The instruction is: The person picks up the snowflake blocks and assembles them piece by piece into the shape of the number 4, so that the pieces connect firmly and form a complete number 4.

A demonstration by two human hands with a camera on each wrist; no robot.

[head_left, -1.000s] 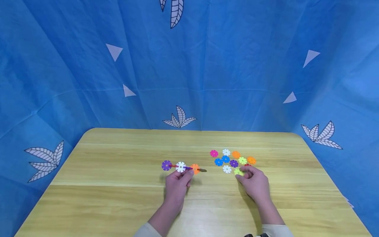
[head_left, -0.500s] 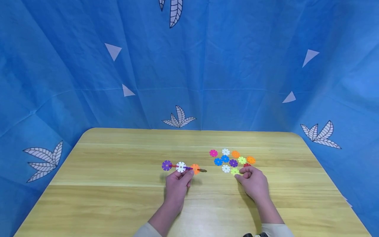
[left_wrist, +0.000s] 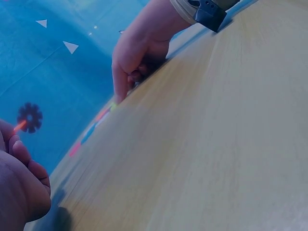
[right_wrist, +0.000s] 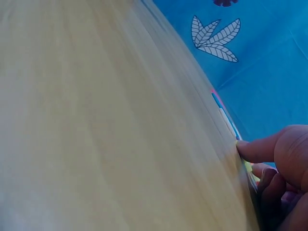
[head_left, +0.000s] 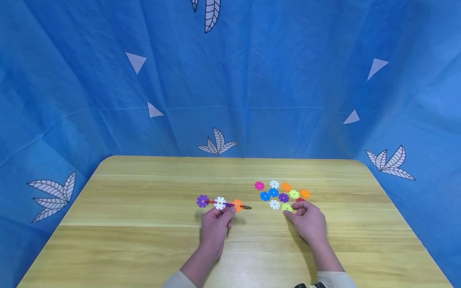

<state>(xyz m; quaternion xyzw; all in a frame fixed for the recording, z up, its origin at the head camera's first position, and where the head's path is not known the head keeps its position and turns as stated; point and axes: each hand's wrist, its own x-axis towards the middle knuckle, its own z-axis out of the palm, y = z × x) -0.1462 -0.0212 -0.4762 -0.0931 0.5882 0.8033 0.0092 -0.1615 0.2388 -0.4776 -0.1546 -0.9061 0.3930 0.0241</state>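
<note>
My left hand (head_left: 215,228) pinches a chain of interlocked snowflake discs near its right end, raised above the table. The chain shows a purple disc (head_left: 203,201), a white disc (head_left: 220,203), an orange disc (head_left: 237,205) and a brown disc (head_left: 247,207) seen edge-on, with red and blue ones between. In the left wrist view the end disc (left_wrist: 30,118) looks dark beyond my fingers. My right hand (head_left: 310,224) is down at the table, thumb and index finger on either side of a yellow-green disc (head_left: 287,207), partly covered by the fingers.
Loose discs lie beside my right hand: pink (head_left: 259,185), white (head_left: 275,205), blue (head_left: 265,196), purple (head_left: 283,197), orange (head_left: 305,193) and others. A red disc (head_left: 300,200) is half hidden by the hand. A blue curtain (head_left: 230,80) hangs behind the wooden table (head_left: 144,248).
The yellow-green disc has shifted a little left under my right hand's fingers, then slightly back. My right thumb has edged left. The left hand and its chain stay in place.
</note>
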